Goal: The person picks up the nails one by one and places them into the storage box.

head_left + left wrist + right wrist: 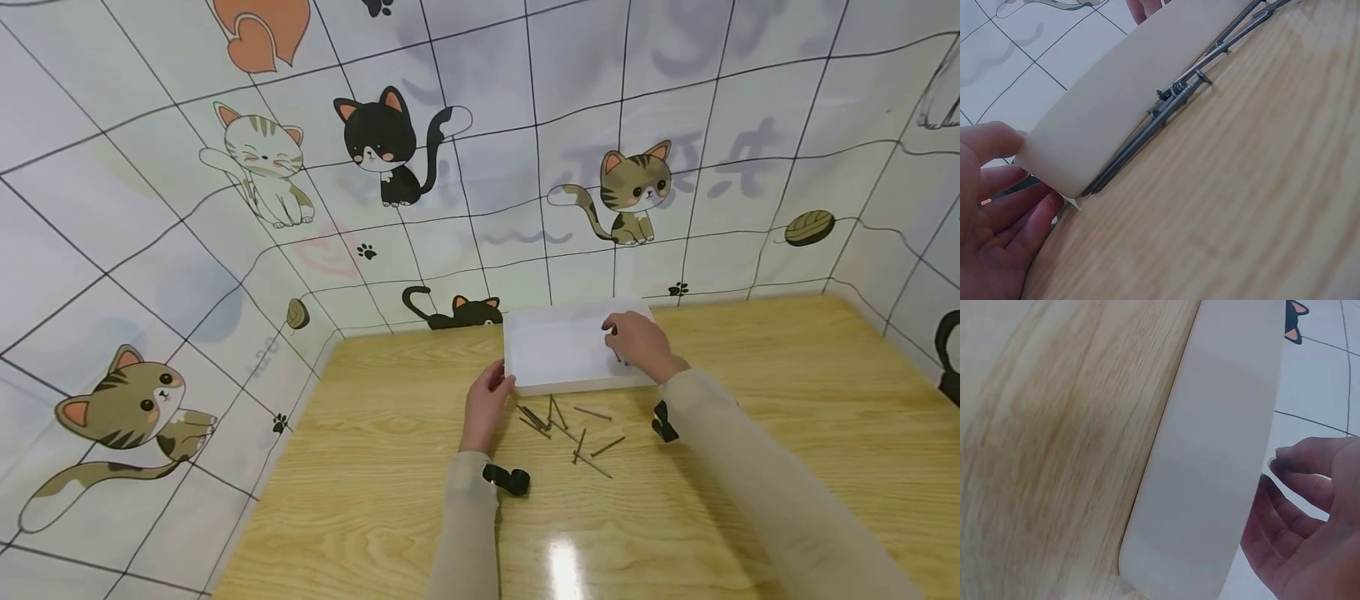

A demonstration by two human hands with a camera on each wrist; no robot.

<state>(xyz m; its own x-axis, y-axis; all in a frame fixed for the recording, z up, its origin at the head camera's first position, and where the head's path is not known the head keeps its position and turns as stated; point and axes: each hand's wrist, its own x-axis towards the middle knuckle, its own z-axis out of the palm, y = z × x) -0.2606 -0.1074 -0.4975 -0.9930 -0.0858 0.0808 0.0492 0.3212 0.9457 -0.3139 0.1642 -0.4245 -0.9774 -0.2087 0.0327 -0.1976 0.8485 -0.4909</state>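
Note:
A shallow white tray [558, 343] stands on the wooden table near the back wall. At its front left corner my left hand [487, 407] holds the tray; in the left wrist view the thumb lies at the upper edge and the fingers [1019, 215] at the lower corner. Over the tray's right part is my right hand [641, 343], its fingers loosely bent with nothing visible between them. In the right wrist view these fingers [1288, 515] show beyond the tray's side wall [1200, 450]. Nails [618, 356] show inside the tray, just below that hand.
Several loose nails [592, 413] lie scattered on the table [390, 500] in front of the tray, some close along its front wall. Behind and beside the table rise walls [495, 150] covered in a cat-pattern grid. Each wrist wears a small black camera [508, 479].

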